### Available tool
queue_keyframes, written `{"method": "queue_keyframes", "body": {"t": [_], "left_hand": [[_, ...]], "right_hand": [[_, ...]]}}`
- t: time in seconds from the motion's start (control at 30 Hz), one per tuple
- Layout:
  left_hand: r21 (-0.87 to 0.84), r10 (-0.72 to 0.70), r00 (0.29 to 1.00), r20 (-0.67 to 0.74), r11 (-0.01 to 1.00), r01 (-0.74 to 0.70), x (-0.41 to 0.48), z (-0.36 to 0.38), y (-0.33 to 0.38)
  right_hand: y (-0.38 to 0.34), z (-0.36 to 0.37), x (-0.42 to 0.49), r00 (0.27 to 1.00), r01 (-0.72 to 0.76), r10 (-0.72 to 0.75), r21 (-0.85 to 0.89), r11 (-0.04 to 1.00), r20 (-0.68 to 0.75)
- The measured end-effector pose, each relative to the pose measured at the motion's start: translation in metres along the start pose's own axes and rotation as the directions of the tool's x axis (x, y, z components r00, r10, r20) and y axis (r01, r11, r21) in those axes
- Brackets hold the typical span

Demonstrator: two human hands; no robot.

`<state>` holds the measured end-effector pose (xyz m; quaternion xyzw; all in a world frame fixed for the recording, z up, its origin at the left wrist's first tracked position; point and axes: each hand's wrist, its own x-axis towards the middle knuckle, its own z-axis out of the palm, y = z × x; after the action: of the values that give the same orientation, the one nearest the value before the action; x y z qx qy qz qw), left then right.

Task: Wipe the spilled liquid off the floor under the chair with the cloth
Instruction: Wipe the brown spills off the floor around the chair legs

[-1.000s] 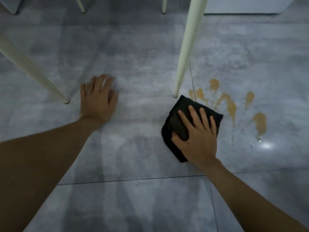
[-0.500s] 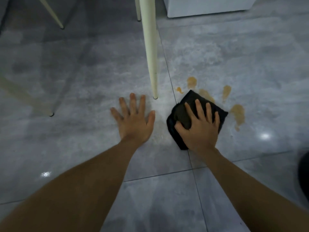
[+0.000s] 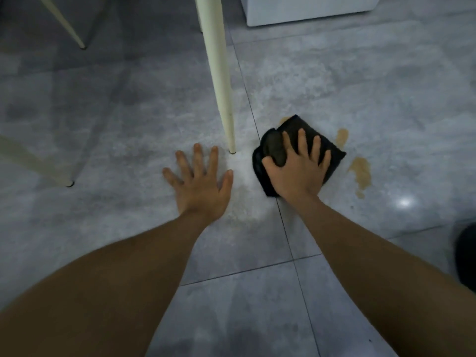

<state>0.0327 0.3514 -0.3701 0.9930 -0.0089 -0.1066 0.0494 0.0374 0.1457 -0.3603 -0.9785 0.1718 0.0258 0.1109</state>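
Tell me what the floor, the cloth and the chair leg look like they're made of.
Floor: grey stone-look tile, probably glazed; grout lines and a light glare show. Cloth: black, soft and thick, likely microfibre; it bunches under the right hand. Chair leg: cream, smooth, tapered; painted metal or wood, can't tell.

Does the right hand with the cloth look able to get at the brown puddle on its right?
Probably yes. The right hand presses the black cloth just beside the puddle, with only bare floor between.
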Motion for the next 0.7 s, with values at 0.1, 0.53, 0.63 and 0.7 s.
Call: {"method": "queue_keyframes", "body": {"t": [0.1, 0.53, 0.63, 0.7], "left_hand": [[0.023, 0.014, 1.000, 0.027, 1.000, -0.015, 0.001, -0.003, 0.001], [-0.110, 0.660, 0.686, -0.306, 0.691, -0.714, -0.001, -0.003, 0.035], [-0.161, 0.617, 0.757, -0.215, 0.742, -0.651, 0.023, -0.003, 0.070], [-0.205, 0.479, 0.867, -0.140, 0.842, -0.499, 0.034, -0.001, 0.088]], "right_hand": [[-0.026, 0.005, -0.008, 0.996, 0.087, -0.087, -0.004, 0.996, 0.006], [0.069, -0.012, -0.028, 0.997, -0.075, 0.075, -0.033, 0.997, -0.010], [0.085, -0.007, -0.074, 0.989, 0.106, -0.111, -0.063, 0.992, -0.095], [0.115, -0.008, -0.109, 0.985, 0.124, -0.131, -0.069, 0.990, -0.112]]}}
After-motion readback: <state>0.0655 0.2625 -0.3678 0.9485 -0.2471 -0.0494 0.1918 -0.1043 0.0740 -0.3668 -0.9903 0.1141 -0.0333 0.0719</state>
